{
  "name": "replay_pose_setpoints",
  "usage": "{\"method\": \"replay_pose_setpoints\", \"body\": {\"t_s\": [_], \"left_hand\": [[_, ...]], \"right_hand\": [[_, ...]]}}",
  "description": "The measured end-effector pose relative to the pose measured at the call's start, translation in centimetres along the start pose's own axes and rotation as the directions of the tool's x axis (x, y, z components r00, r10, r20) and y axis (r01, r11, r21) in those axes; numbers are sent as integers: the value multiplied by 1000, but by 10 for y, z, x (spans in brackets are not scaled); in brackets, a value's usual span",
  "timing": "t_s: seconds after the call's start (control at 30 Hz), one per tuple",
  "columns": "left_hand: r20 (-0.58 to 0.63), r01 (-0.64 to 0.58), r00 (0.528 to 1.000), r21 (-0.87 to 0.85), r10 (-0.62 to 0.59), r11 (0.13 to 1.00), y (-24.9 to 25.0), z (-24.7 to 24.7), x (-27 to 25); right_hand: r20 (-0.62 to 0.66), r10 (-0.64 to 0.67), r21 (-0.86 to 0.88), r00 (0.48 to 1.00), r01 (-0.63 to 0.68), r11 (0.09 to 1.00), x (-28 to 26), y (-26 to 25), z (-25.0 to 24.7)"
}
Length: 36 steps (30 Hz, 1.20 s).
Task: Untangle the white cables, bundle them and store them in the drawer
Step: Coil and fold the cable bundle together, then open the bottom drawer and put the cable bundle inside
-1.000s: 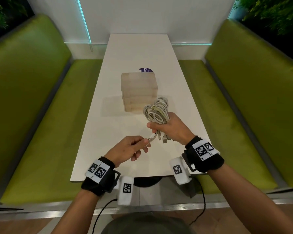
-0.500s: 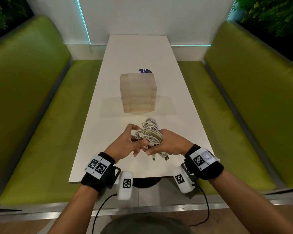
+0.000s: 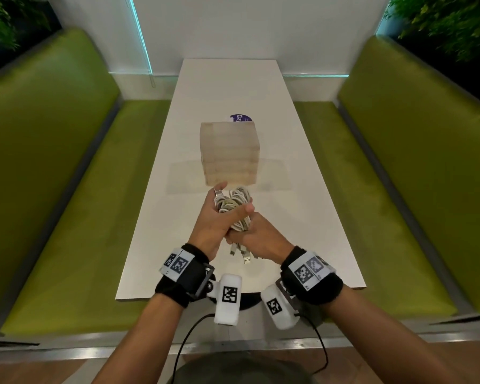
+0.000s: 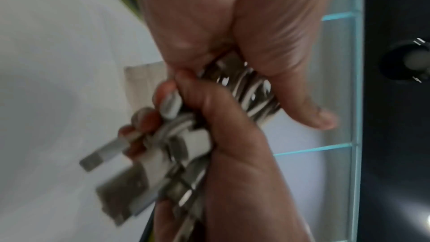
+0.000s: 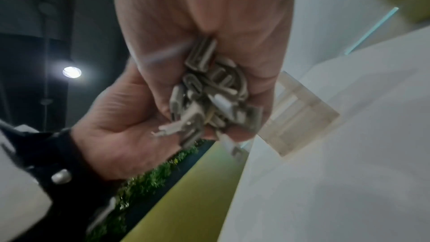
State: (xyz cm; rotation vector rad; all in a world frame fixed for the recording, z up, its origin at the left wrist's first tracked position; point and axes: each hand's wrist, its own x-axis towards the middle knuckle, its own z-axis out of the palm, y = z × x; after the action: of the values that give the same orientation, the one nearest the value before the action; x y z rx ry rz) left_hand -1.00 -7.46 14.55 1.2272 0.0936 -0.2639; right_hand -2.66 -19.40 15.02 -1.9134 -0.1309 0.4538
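The white cables form one coiled bundle held upright above the table, just in front of the wooden drawer box. My left hand wraps the upper coils, its thumb lying across the front, and a USB plug sticks up by its fingers. My right hand grips the bundle's lower end, with several plugs hanging below it. The left wrist view shows the coils under my left thumb and my right hand around the plug ends. The right wrist view shows the plugs bunched in my right fist. The box's drawers look closed.
The long white table runs away from me between two green benches. A purple round sticker lies behind the box. The wall closes the table's far end.
A second ago my left hand pinched a loose plug end while the right held the bundle. Both hands came together, and now the left wraps the coils, lifted closer to the box.
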Motion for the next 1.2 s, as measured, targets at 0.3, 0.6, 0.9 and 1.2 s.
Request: {"method": "replay_pose_setpoints", "body": {"t_s": [0.3,0.6,0.9,1.2], "left_hand": [[-45,-120,992,-2,120,993,13,-8,1],[34,-128,991,42,126,991,19,-22,12],[-396,-232,880,125,263,965,40,-63,41],[-483,-105,850,233,209,967,44,-105,63]], "right_hand": [[365,-116,201,924,43,979,4,1,-15],[260,-209,-18,943,222,975,31,-7,-5],[529,91,-512,844,232,827,104,-58,-29],[-31,-19,-719,999,-9,695,216,-32,-40]]}}
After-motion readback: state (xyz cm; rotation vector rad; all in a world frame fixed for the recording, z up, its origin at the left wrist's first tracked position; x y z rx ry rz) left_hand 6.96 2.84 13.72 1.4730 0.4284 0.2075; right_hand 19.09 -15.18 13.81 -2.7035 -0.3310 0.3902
